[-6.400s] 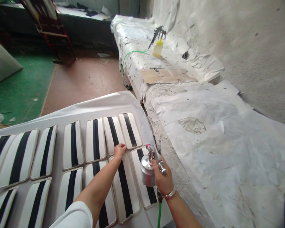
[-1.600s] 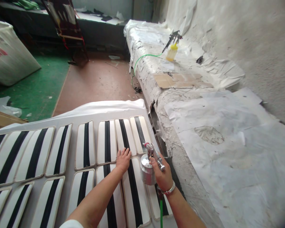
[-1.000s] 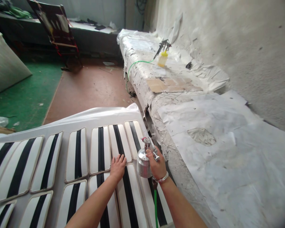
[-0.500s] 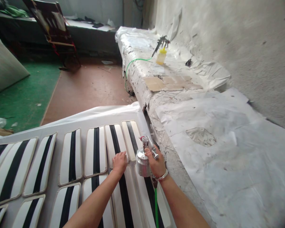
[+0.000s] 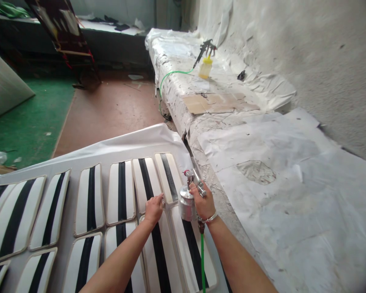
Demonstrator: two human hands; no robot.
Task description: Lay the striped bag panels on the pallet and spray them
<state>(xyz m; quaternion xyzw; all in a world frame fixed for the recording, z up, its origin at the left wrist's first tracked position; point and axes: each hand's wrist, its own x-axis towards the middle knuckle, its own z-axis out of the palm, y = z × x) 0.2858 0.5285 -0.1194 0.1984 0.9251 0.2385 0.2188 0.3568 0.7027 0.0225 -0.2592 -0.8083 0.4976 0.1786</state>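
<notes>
My right hand (image 5: pixel 204 201) is wrapped round the handle of a spray gun (image 5: pixel 187 203) with a silver metal cup, held above the panels near the table's right edge. A green hose (image 5: pixel 203 260) runs down from its handle. My left hand (image 5: pixel 154 208) is closed at the near end of a white panel with a black stripe (image 5: pixel 144 175); what its fingers grip is hidden. Beside it, a short panel (image 5: pixel 168 177) with a greyer stripe lies at the far right corner. A longer striped panel (image 5: pixel 192 244) lies below the gun.
Several striped panels (image 5: pixel 15 219) lie in rows on the white-covered table (image 5: pixel 140 142). Along the wall, a sheeted bench (image 5: pixel 293 203) carries flattened cardboard (image 5: pixel 219 103) and another spray gun with a yellow-lidded cup (image 5: pixel 205 67). A dark hand cart (image 5: pixel 70 36) stands beyond.
My right hand has moved slightly right and up with the spray gun. The cover's far corner now bulges higher. My left hand has stayed nearly in place.
</notes>
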